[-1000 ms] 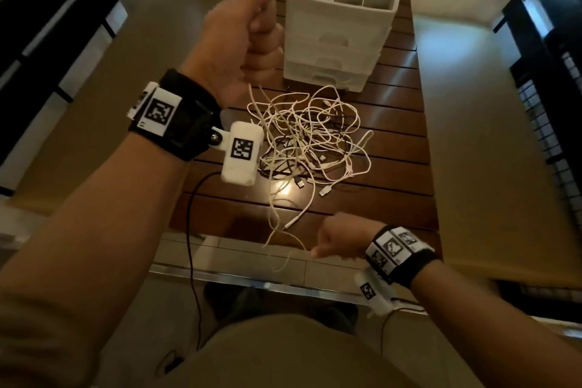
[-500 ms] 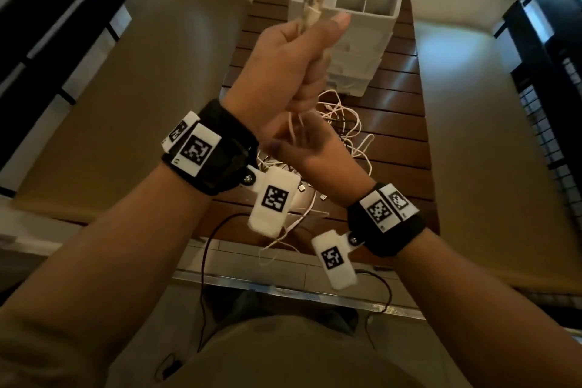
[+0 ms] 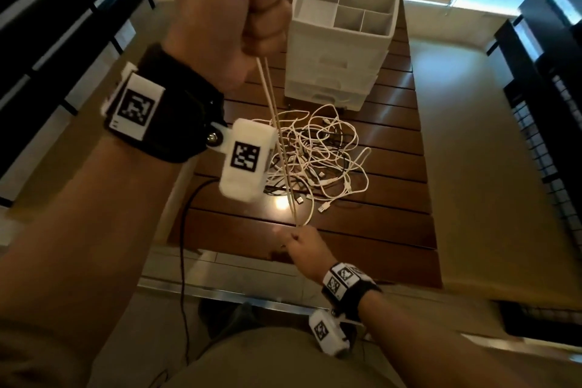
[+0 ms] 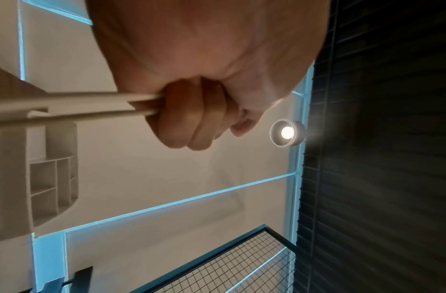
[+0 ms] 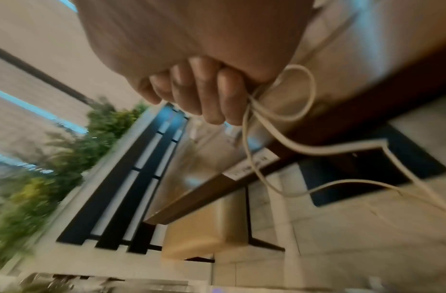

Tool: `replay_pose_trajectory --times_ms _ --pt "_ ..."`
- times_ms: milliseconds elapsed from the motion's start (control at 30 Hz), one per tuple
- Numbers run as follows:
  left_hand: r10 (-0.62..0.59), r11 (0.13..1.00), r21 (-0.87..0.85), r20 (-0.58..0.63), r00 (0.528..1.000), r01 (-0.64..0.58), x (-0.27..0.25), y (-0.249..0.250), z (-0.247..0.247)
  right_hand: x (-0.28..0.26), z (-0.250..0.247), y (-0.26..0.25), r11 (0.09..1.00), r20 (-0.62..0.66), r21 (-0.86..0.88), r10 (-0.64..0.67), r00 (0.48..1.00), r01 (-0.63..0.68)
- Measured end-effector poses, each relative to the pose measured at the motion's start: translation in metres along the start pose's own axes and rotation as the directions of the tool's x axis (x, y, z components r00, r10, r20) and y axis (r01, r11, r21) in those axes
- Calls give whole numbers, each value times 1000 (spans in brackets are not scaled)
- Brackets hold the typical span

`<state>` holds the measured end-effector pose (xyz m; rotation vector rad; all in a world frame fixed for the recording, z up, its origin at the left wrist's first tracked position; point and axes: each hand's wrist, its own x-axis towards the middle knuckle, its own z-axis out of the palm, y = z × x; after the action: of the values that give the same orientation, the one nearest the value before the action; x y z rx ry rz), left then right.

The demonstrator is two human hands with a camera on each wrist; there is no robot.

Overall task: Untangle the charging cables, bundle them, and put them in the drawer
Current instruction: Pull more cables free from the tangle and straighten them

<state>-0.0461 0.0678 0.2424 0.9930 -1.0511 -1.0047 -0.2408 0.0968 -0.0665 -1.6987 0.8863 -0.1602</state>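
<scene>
Table (image 3: 393,230), centre of frame. Organizer (image 3: 340,41) at upper centre, drawers closed. Tangle (image 3: 318,154) under it.

Left hand (image 3: 226,9), top, fist clamped on doubled cable (image 3: 277,135); right hand (image 3: 302,249), lower centre, pinches other end.

Step, I judge: folding one cable for bundle. Next: fold again, tie.

A dark slatted wooden table (image 3: 393,148) is flanked by tan padded benches (image 3: 491,167). Black slatted frames (image 3: 548,79) are seen on both sides. A lit round ceiling lamp (image 4: 287,131) and blue-lit panel seams are recorded overhead. Blurred green foliage (image 5: 41,168) is visible.
</scene>
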Motion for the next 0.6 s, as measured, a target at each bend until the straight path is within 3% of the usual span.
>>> replay_pose_trajectory --times_ms 100,167,367,467,600 --pt "-22 1000 -3 2 1000 22 2 2 -7 5 -9 6 996 54 -83 32 998 -27" --pt "-39 999 20 -13 999 39 3 1 -9 11 -21 0 988 180 -154 46 983 -18" --pt "-17 998 55 -109 994 23 5 -8 -27 12 -60 4 966 531 -260 145 835 -2" --pt "19 998 63 -169 985 -9 9 2 -45 2 -61 14 936 553 -351 189 811 22" --pt "66 992 114 -116 991 -52 9 6 -57 1 -63 6 937 564 -350 219 796 -10"
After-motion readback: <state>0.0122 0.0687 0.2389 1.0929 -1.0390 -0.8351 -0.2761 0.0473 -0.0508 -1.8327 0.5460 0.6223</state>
